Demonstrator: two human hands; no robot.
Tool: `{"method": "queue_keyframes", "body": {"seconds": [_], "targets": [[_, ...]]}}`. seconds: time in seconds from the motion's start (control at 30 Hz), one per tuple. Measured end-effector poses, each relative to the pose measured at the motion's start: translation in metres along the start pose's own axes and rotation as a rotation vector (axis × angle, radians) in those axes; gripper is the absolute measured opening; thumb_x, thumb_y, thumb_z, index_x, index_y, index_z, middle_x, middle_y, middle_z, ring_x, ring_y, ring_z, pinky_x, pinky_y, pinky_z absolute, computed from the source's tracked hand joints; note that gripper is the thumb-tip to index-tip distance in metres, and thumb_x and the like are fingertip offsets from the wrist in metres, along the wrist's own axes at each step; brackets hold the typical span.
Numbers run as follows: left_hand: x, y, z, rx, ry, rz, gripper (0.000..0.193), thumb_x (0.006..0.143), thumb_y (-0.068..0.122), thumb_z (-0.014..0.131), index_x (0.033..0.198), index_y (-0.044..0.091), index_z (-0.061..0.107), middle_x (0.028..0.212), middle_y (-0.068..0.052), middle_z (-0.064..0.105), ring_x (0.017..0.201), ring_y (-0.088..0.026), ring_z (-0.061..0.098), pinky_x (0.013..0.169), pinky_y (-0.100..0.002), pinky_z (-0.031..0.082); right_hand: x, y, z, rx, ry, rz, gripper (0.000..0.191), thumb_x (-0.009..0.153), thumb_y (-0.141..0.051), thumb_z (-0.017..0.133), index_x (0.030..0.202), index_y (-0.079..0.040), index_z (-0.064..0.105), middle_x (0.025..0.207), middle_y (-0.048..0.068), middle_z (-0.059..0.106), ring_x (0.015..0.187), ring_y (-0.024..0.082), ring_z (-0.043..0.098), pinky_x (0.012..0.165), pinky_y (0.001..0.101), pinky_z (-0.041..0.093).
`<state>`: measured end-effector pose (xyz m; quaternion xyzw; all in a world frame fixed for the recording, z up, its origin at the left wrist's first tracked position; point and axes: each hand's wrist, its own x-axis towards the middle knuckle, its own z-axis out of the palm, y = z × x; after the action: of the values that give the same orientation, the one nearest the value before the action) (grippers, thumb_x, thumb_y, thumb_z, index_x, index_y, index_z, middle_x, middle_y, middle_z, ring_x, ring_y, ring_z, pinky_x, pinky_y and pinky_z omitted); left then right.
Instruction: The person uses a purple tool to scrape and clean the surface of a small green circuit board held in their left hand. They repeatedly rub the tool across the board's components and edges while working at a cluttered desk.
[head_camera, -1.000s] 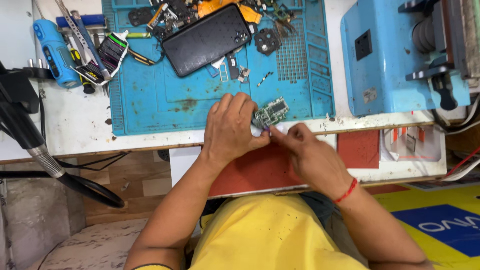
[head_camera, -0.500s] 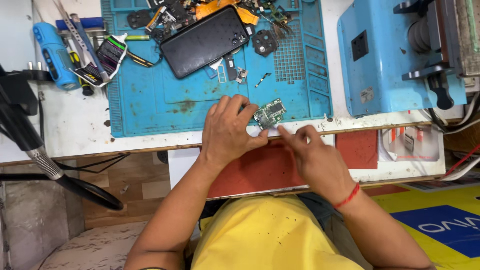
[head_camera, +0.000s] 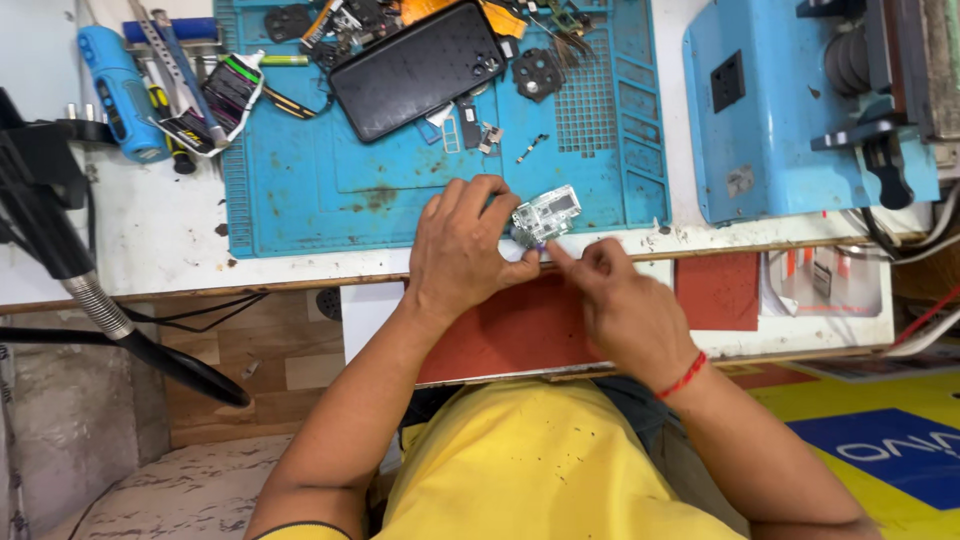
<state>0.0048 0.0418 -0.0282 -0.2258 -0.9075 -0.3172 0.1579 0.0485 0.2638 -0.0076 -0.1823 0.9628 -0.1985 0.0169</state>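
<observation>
My left hand (head_camera: 462, 248) pinches a small silvery-green circuit board (head_camera: 546, 214) at the near edge of the blue work mat (head_camera: 300, 190). My right hand (head_camera: 622, 305) sits just below and to the right of it, index finger stretched up to touch the board's lower edge. Whether a small tool is between the right fingers cannot be made out. A black phone (head_camera: 418, 68) lies face down further back on the mat, with small loose parts (head_camera: 470, 130) beside it.
A blue machine (head_camera: 800, 110) stands at the right of the bench. Screwdrivers and a blue tool (head_camera: 125, 90) lie at the back left. A black flexible arm (head_camera: 70, 260) hangs off the left side. A red pad (head_camera: 715, 290) covers the pulled-out shelf.
The right hand has shifted a little and its index finger now points up onto the board. The left hand keeps its hold on the board.
</observation>
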Motion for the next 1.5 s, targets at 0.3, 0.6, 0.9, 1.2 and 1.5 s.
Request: {"method": "queue_keyframes", "body": {"seconds": [0.3,0.6,0.9,1.2,1.5], "targets": [[-0.003,-0.003,0.004,0.039,-0.001,-0.003,0.046,0.067,0.035,0.089,0.098,0.005,0.072,0.109,-0.005,0.063,0.095,-0.027,0.058,0.082,-0.041,0.049,-0.009,0.005,0.003,-0.071,0.023,0.051,0.051,0.094,-0.012,0.064,0.143,-0.025,0.06,0.102,0.009,0.061,0.058,0.035,0.062,0.051,0.0478,0.051],[-0.001,-0.002,0.003,-0.015,-0.019,-0.073,0.061,0.064,0.033,0.091,0.112,0.005,0.065,0.12,-0.007,0.062,0.106,-0.03,0.061,0.089,-0.043,0.051,0.006,-0.012,-0.003,-0.123,-0.034,-0.005,0.052,0.094,-0.012,0.061,0.144,-0.024,0.06,0.107,0.01,0.061,0.059,0.034,0.064,0.05,0.0453,0.053],[0.003,0.003,0.003,-0.007,-0.043,-0.089,0.077,0.058,0.029,0.094,0.124,0.005,0.064,0.128,-0.01,0.061,0.11,-0.031,0.062,0.09,-0.044,0.051,0.006,-0.019,-0.013,-0.05,-0.029,-0.001,0.055,0.089,-0.005,0.059,0.142,-0.018,0.061,0.104,0.011,0.06,0.061,0.034,0.064,0.053,0.0457,0.053],[-0.001,0.001,0.003,0.024,-0.022,-0.032,0.048,0.065,0.032,0.091,0.103,0.006,0.075,0.116,-0.004,0.065,0.1,-0.026,0.06,0.084,-0.041,0.051,-0.012,0.006,0.003,0.055,0.075,0.081,0.059,0.086,0.001,0.06,0.142,-0.019,0.062,0.103,0.01,0.06,0.065,0.032,0.066,0.056,0.045,0.055],[0.006,0.004,-0.002,0.034,-0.008,-0.038,0.057,0.063,0.03,0.088,0.113,0.007,0.071,0.114,-0.006,0.066,0.099,-0.028,0.061,0.083,-0.042,0.05,0.005,0.0,0.007,-0.038,-0.026,0.006,0.064,0.082,-0.002,0.06,0.143,-0.02,0.059,0.108,0.011,0.059,0.056,0.034,0.063,0.05,0.0458,0.053]]}}
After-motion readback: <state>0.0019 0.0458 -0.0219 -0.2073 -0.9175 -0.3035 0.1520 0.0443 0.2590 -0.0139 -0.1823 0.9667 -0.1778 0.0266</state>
